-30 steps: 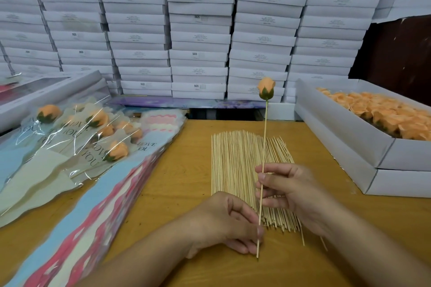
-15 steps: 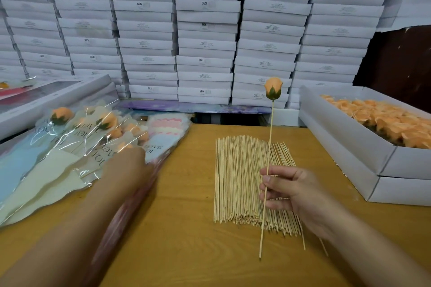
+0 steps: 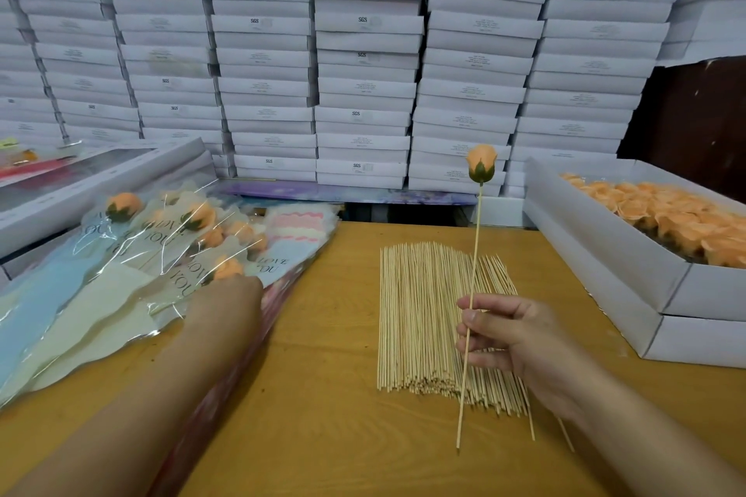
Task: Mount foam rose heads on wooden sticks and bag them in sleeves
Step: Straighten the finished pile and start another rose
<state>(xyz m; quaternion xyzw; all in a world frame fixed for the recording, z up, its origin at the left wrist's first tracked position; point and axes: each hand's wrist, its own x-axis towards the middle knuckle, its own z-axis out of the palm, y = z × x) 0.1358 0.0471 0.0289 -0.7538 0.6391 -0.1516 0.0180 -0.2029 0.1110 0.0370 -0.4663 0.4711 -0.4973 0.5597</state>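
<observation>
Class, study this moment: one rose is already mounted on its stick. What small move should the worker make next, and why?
Probably pick one empty sleeve off the sleeve stack. The right hand holds the mounted rose upright on its stick, unbagged, while the left hand already reaches onto the bagged roses and sleeves.

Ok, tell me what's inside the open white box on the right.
The open white box holds loose orange foam rose heads, packed close together. Its near wall covers the lower ones, so how deep they are stacked cannot be seen.

We count two hands, left and right, one mounted rose, two open boxes.
</observation>
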